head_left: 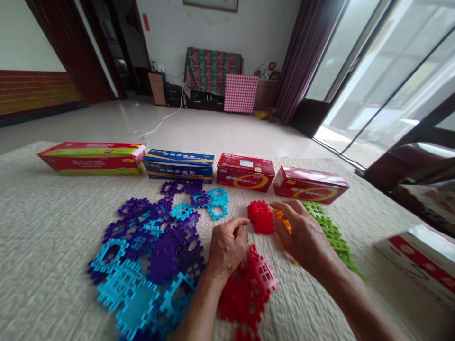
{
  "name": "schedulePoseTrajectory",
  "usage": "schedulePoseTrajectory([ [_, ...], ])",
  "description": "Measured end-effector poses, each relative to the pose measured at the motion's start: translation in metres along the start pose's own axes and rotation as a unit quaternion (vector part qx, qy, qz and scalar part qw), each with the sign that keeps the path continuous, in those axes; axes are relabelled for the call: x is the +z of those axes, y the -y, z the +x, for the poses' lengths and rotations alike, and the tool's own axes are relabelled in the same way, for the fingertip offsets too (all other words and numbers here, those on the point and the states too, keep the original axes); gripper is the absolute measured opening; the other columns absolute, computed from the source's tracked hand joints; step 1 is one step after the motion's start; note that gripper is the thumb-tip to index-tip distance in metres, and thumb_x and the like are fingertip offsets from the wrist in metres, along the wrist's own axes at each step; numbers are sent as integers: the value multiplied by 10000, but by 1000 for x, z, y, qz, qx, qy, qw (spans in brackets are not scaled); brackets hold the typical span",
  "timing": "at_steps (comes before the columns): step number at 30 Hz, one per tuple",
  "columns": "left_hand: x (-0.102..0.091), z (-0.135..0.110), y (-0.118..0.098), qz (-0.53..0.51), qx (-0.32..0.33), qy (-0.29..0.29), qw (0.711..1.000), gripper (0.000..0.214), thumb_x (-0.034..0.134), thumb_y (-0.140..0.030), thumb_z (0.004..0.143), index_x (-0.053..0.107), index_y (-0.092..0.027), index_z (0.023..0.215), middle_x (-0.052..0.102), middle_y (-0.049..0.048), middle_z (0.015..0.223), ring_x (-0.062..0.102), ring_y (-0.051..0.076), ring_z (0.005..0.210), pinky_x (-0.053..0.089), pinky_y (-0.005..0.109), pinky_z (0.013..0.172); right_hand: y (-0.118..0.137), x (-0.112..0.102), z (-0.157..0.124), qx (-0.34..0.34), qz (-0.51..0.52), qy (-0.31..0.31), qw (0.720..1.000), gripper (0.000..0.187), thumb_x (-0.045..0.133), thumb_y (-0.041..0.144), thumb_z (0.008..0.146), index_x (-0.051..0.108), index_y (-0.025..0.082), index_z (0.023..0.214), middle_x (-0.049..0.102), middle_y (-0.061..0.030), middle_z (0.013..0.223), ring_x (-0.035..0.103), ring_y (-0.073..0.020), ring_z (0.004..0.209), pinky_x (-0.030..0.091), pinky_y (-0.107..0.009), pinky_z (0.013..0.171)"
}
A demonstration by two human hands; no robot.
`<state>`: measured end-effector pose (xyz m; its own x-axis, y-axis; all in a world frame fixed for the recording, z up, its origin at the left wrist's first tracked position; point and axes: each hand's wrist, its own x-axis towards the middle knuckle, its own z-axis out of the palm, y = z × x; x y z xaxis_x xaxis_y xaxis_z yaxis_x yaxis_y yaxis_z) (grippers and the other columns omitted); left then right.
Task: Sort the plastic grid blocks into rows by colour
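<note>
Here, four boxes (245,176) stand beyond the red pieces (262,223), contents hidden.

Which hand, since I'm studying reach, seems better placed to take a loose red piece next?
Probably the left hand: it is nearer the red pile, while the right hand partly covers the orange pieces.

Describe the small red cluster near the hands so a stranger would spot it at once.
Find the row of four boxes across the pale quilted cover. Just nearer the camera, between the left hand and the right hand, lies the small red cluster. Unlike the bigger red heap, it lies nearer the boxes.
</note>
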<state>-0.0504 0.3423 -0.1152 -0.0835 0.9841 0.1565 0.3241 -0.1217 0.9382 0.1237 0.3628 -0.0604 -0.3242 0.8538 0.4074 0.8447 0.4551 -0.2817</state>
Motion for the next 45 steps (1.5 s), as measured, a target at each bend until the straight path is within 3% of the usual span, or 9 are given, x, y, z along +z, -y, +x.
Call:
schedulePoseTrajectory([
  [4,0,1,1,-24,-19,5,1000,281,480,-228,813,714,-170,957,640,-19,591,572,107,513,446,203,537,12,-12,-9,-8,37,-16,999,176,464,209,890,624,194,961,615,-63,922,606,-181,795,479,-330,722],
  [8,-1,0,0,-30,-25,1,999,297,468,-229,814,710,-164,974,636,-15,593,543,98,478,428,199,508,28,-19,-43,-37,111,70,991,190,472,158,865,597,231,990,629,-44,975,617,-160,817,507,-303,724],
  [12,-1,0,-1,-36,-27,-2,999,303,463,-234,820,708,-159,981,642,-8,597,543,98,477,424,199,504,35,-13,-80,-74,147,150,975,528,494,81,737,488,249,1238,514,-84,1317,540,-216,1173,494,-363,947],
  [16,0,0,0,-36,-31,-4,999,305,467,-251,828,706,-163,995,647,-6,597,548,99,477,431,200,513,30,0,-93,-64,153,167,972,753,439,16,617,411,259,1329,409,-80,1442,427,-239,1311,411,-441,1062],
  [25,1,-1,0,-12,-26,-6,1000,302,467,-263,829,708,-162,982,644,-7,603,544,97,480,425,192,506,26,5,-88,-65,174,155,970,625,437,10,678,492,242,1255,519,-94,1312,537,-210,1174,469,-386,999],
  [30,1,-1,-1,-19,-26,-4,999,303,467,-263,824,710,-160,974,647,-4,605,541,99,472,419,191,492,23,4,-86,-63,124,100,985,518,495,62,740,499,253,1222,542,-86,1246,562,-215,1109,511,-361,911],
  [36,-1,-1,-3,-21,-24,-4,999,293,471,-256,824,715,-165,959,633,-14,594,540,99,479,433,196,513,9,7,-46,-97,-30,-17,995,414,543,152,839,497,216,1245,562,-110,1244,479,-292,1187,406,-487,978],
  [40,0,0,-1,-13,-12,-12,1000,284,471,-245,831,717,-171,954,635,-11,596,549,104,508,433,197,535,2,14,-29,-95,-70,-28,993,432,553,140,835,499,223,1255,578,-94,1248,448,-291,1230,328,-515,1033],
  [45,0,0,-1,-6,0,-16,1000,278,478,-235,826,718,-167,947,645,-4,599,570,116,546,434,204,557,-1,23,-34,-90,-90,-30,991,455,551,139,828,496,237,1268,575,-83,1269,442,-284,1249,250,-547,1072],
])
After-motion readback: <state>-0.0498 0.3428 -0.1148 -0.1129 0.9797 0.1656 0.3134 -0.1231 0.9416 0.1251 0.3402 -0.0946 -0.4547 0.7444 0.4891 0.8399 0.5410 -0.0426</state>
